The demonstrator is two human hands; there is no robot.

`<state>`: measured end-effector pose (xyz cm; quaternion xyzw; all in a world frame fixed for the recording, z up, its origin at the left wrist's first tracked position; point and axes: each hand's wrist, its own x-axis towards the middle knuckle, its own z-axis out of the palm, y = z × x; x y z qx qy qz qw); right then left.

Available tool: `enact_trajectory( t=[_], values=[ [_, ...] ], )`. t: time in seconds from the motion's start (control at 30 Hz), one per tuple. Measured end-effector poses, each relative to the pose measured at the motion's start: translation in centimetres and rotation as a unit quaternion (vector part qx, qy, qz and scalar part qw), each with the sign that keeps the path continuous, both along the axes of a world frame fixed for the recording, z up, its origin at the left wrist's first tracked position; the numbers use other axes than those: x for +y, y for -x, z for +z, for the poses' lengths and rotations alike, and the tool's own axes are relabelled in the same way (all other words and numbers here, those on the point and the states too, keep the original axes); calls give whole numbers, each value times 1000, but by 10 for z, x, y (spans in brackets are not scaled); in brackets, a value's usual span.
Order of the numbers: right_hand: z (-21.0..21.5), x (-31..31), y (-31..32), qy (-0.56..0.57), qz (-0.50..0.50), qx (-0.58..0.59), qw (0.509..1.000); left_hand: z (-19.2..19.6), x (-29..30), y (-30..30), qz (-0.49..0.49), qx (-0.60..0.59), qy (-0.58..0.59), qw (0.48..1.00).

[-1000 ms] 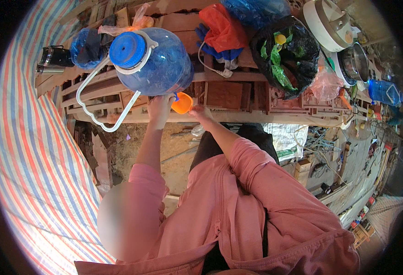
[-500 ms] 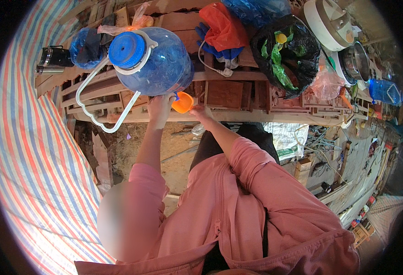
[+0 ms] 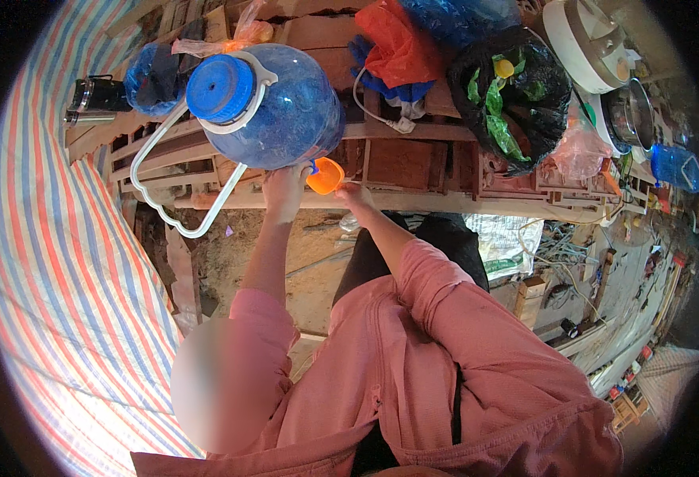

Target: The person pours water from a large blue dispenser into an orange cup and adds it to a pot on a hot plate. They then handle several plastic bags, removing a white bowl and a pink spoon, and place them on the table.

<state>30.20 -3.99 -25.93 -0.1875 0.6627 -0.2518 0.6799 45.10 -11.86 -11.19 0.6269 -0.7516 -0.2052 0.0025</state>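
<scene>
A big clear-blue water jug (image 3: 290, 107) with a blue screw cap (image 3: 212, 87) and a white carrying handle (image 3: 198, 226) lies tilted over the bench's near edge. Low on its near side is a small blue tap (image 3: 313, 167). My left hand (image 3: 284, 193) is closed at this tap, its fingers partly hidden under the jug. Just right of the tap, an orange cup (image 3: 327, 176) sits with its opening facing up, pinched at its right side by my right hand (image 3: 355, 196). Whether water runs into the cup is too small to tell.
On the wooden bench (image 3: 397, 163) lie a red bag (image 3: 397, 48), a white plug (image 3: 403, 125) and a black bag (image 3: 516, 103) with green leaves. A white cooker (image 3: 588, 44) and a metal pot (image 3: 631, 111) stand far right. Striped sheeting (image 3: 55, 262) hangs left.
The whole scene sits slightly further right in the picture. Both hands, the cup and the jug keep nearly the same places relative to one another.
</scene>
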Motion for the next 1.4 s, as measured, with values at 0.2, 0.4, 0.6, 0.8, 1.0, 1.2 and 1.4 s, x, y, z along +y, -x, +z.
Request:
enact_trajectory(
  t=[0.2,0.4,0.6,0.8,1.0,1.2,1.4],
  values=[
    [-23,1,-5,3,-6,-4,1000,4,2,3,7,2,24,1000],
    [-35,4,-9,7,-10,-9,1000,2,-1,0,-20,-9,16,1000],
    [-47,9,-8,14,-11,-6,1000,0,-2,-1,-31,-27,15,999],
    [-140,23,-26,100,-62,-15,993,3,-2,1,-24,-12,14,1000],
    [-142,24,-25,44,-28,-16,999,4,-2,1,-20,-10,3,1000],
    [-44,7,-5,-35,-7,-15,999,-3,-2,-2,-27,-9,22,999],
    [-32,6,-10,1,-22,-30,999,-2,-2,0,-5,-12,-5,1000]
  ],
)
